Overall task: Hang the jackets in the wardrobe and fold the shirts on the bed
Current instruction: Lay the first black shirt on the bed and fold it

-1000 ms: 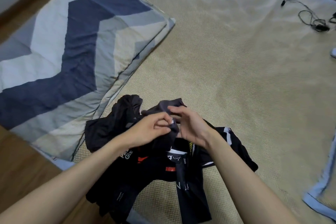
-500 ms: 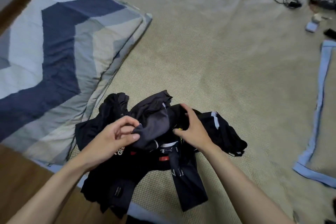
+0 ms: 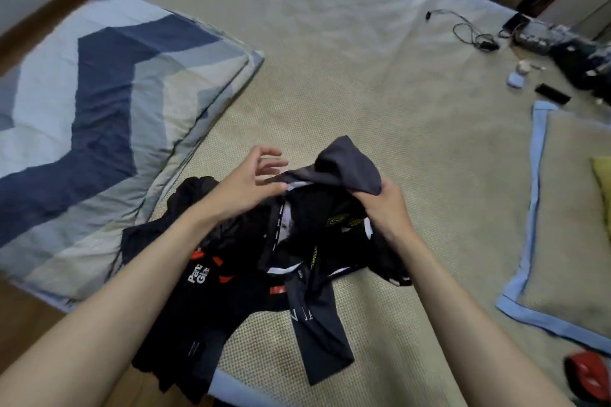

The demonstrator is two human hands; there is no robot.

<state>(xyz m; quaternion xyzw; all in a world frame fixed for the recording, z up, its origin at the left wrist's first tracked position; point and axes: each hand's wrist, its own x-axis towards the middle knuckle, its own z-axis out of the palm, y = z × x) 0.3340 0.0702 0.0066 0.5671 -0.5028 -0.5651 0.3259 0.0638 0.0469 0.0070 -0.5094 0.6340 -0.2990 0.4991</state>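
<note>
Both hands are working over a heap of black shirts (image 3: 251, 277) lying at the near edge of the bed (image 3: 380, 82), with part of the heap spilling over that near edge. The right hand (image 3: 385, 208) is gripping a dark grey garment (image 3: 347, 165), fingers curled tight into the cloth, and it is bunching up above the heap in a rounded fold. The left hand (image 3: 246, 183) is sitting just beside the grey cloth's left end; the thumb and forefinger are pinching at its edge while the other fingers (image 3: 271, 163) are spreading loosely apart, half open. One black shirt is showing white lettering and orange marks, and a long dark strip (image 3: 317, 334) is trailing toward the near edge.

A quilt (image 3: 109, 122) in blue, grey and white chevrons is lying along the left edge of the bed, its corner close to the heap. Toward the far right corner a black cable (image 3: 469, 30) is curling on the woven mat, with small items near it too blurred to name. A blue-trimmed pad (image 3: 532, 208) is lying at the right edge.
</note>
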